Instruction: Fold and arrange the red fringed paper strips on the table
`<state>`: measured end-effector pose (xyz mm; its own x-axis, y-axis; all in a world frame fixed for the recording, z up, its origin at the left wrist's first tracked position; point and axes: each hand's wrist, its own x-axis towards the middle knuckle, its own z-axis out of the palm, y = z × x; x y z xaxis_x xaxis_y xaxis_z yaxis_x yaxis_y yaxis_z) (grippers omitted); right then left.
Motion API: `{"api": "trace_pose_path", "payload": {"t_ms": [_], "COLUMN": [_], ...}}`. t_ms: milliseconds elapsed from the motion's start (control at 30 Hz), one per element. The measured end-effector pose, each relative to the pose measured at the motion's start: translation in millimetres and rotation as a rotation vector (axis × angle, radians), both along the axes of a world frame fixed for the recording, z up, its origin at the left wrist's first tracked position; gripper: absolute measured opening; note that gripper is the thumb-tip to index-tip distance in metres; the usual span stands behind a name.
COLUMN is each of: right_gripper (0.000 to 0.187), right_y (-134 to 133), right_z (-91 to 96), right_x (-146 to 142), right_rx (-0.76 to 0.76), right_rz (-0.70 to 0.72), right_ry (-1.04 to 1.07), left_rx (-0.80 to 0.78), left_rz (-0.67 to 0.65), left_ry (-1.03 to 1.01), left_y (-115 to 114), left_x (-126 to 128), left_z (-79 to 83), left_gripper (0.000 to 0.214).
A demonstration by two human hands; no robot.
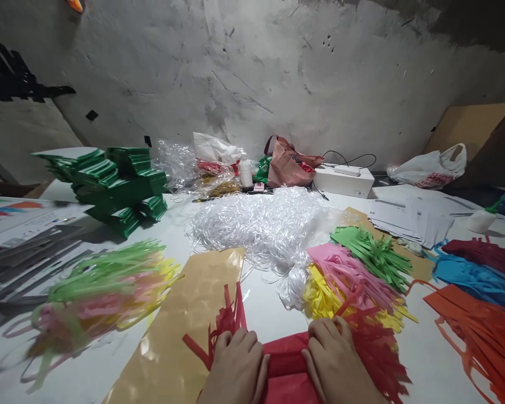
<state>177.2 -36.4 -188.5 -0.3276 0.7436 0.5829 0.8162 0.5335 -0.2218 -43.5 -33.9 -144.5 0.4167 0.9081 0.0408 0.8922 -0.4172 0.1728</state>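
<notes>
Red fringed paper (284,359) sits at 6 o'clock, by the near table (269,306) edge. Left hand (235,367) and right hand (334,359) lie side by side on its folded band, knuckles up, fingers curled nearly closed onto it (thumbs hidden), likely pinning the fold flat. Fringe fans out at 10 and 3. Tan sheet (180,320) touches at 10, pink-yellow strips (345,283) overlap at 1, white string pile (261,224) at 12. Open room: bare strip at 12, bare patch at 4 before the orange strips (480,331).
</notes>
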Motion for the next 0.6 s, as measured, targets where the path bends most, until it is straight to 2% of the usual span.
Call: {"api": "trace_pose_path", "payload": {"t_ms": [133, 200, 267, 367, 467, 533, 600], "right_gripper": [0.013, 0.015, 0.024, 0.027, 0.023, 0.026, 0.026], "right_y": [3, 2, 0, -2, 0, 1, 2], "right_z": [-6.8, -2.1, 6.7, 18.4, 19.3, 15.5, 12.1], "right_x": [-7, -7, -5, -4, -6, -8, -8], "right_rx": [-0.022, -0.026, 0.001, 0.07, 0.12, 0.154, 0.154], "right_rz": [-0.101, -0.148, -0.152, 0.04, 0.225, 0.241, 0.232], "right_ry": [0.018, -0.003, -0.01, -0.01, -0.078, -0.127, -0.124], "left_rx": [0.021, 0.035, 0.038, 0.031, 0.087, 0.18, 0.253], "left_rz": [0.042, 0.052, 0.054, 0.061, 0.048, -0.03, -0.164], "left_ry": [0.035, 0.039, 0.031, 0.007, -0.051, -0.12, -0.175], "left_y": [-1, 0, 0, 1, 1, 0, 0], "left_x": [7, 9, 10, 10, 7, 4, 0], "left_z": [0.2, 0.2, 0.4, -0.7, -5.2, -8.8, -11.6], "left_gripper": [0.035, 0.033, 0.031, 0.027, 0.026, 0.027, 0.024]}}
